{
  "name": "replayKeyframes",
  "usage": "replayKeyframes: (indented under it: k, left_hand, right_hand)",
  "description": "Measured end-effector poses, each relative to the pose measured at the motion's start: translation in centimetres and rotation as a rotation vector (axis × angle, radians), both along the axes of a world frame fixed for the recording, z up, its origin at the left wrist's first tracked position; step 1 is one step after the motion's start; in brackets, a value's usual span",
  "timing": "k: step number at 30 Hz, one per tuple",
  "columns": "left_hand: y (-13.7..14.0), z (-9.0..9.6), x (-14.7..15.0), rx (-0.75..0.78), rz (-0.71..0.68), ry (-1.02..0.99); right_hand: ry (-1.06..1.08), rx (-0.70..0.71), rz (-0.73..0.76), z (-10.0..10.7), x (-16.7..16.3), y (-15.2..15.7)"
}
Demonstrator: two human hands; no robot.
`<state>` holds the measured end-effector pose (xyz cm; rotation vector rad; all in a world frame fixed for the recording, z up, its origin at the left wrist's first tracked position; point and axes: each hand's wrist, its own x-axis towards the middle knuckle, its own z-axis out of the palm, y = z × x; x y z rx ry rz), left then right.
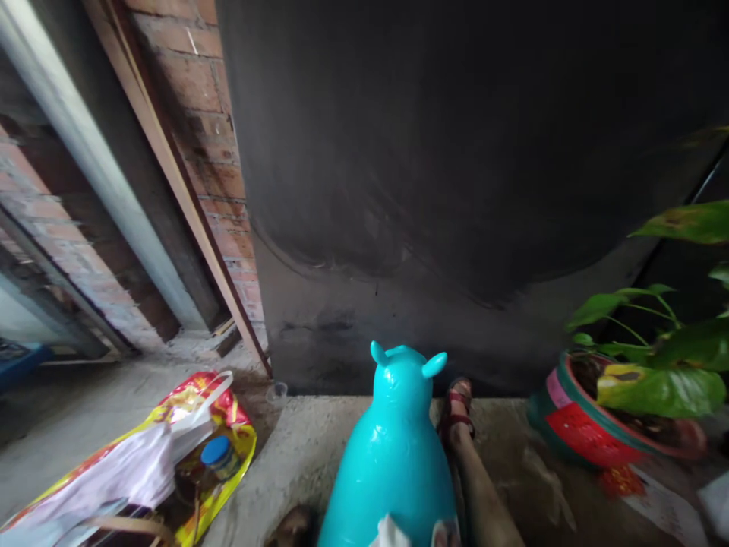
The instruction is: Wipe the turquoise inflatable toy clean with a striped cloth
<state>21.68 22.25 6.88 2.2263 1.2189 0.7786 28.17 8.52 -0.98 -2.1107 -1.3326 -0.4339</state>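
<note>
You are sitting on a big blue bouncy toy [392, 456] with two little ears, and it is standing on the concrete floor [301, 456] right under you, in the bottom middle of the view. Your hands are hardly showing. Only some small pale bits are peeking in at the bottom edge, sitting against the toy's back, and they are too cut off to tell which hand is which, or if the fingers are open or closed. Your leg [484, 494] is stretching out just beside the toy on its right side, and your foot is wearing a red sandal [456, 406] near the dark wall [456, 190]. A yellow and red bag [171, 448] is lying on the floor to the left, well apart from the toy, with a blue-capped bottle [217, 452] poking out of it. A leafy green plant [666, 357] is growing in a red pot [581, 429] to the right. A brick wall [216, 167] is standing behind the bag
</note>
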Motion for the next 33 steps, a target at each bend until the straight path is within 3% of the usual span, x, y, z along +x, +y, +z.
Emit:
replayKeyframes:
  k: [4,7,9,11,13,16,19,21,23,26,29,33]
  left_hand:
    - [-0.5,1.6,-0.4,0.002,0.035,0.068]
    - [-1.4,3.0,-0.4,0.110,0.057,0.063]
    - [-2.0,3.9,-0.5,0.194,0.064,0.041]
    - [-2.9,3.9,-1.4,0.186,0.068,0.027]
    - [-4.9,2.8,-3.8,0.080,0.100,0.024]
    - [-10.6,-0.9,-10.1,-0.032,0.154,0.024]
    - [-17.0,-4.8,-17.2,-0.087,0.188,0.046]
    - [-19.4,-6.8,-20.6,-0.104,0.197,0.055]
    - [-19.8,-8.1,-22.1,-0.087,0.112,0.041]
    - [-18.2,-9.0,-21.7,-0.093,0.009,0.072]
    - [-16.8,-8.3,-20.5,-0.134,0.044,0.102]
    - [-16.6,-6.3,-20.5,-0.158,0.055,0.067]
  right_hand:
    - [0.077,-0.161,-0.088,-0.4,-2.4,0.0]
    - [0.139,-0.260,-0.184,-0.9,-5.3,-0.6]
    - [0.172,-0.315,-0.236,-0.5,-6.7,-0.2]
    - [0.187,-0.352,-0.252,0.1,-7.6,0.2]
    - [0.182,-0.375,-0.239,-0.1,-8.4,-0.5]
    - [0.088,-0.371,-0.206,-2.5,-10.6,-4.4]
    - [0.021,-0.264,-0.177,-5.6,-12.8,-9.4]
    - [0.103,-0.175,-0.115,-6.6,-12.7,-11.4]
    - [0.269,-0.083,-0.049,-6.3,-11.0,-11.5]
    - [0.460,0.007,-0.053,-4.8,-7.1,-9.7]
    - [0.524,0.002,-0.015,-3.8,-4.4,-8.6]
    - [0.588,-0.008,0.038,-3.3,-3.9,-10.2]
